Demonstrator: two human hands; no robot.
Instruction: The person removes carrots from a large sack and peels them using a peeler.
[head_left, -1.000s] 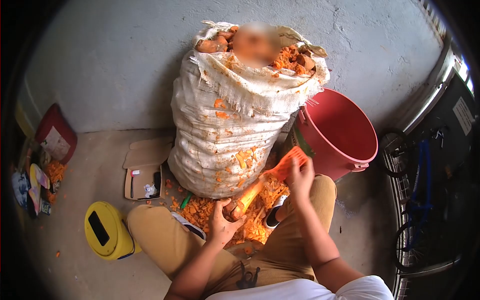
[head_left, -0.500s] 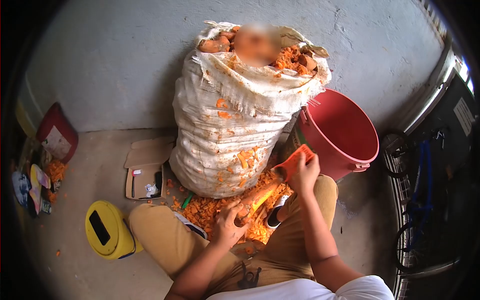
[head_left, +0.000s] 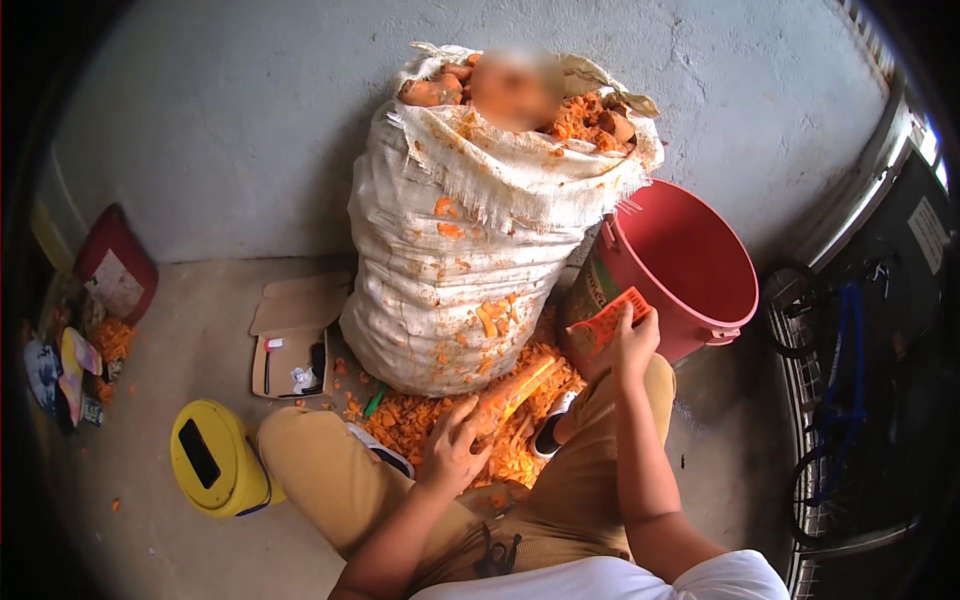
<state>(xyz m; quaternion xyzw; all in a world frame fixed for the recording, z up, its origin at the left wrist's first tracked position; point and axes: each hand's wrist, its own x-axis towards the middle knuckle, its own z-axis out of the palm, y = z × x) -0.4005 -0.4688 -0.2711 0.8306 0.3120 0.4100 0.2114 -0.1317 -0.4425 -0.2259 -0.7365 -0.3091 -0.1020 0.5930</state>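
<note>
My left hand (head_left: 453, 447) is closed around the near end of a long orange root vegetable (head_left: 507, 400). It slants away between my knees, with a bright yellow-orange peeled strip along its upper side. My right hand (head_left: 634, 340), above my right knee, grips a flat orange plastic tool with slots (head_left: 608, 318). The tool is apart from the vegetable, in front of the red bucket; its working edge is hard to make out. Beneath the vegetable lies a heap of orange peelings (head_left: 400, 440).
A bulging white woven sack (head_left: 450, 290) holds orange pieces at its top. Right of it stands a red bucket (head_left: 735, 255). An open cardboard box (head_left: 290, 325), a yellow lidded bucket (head_left: 240, 470) with a phone on top, and a dark bicycle (head_left: 850, 400) are around me.
My right hand and the orange tool have moved right and slightly nearer to me, away from the vegetable's far end. My left hand still holds the vegetable, having shifted slightly.
</note>
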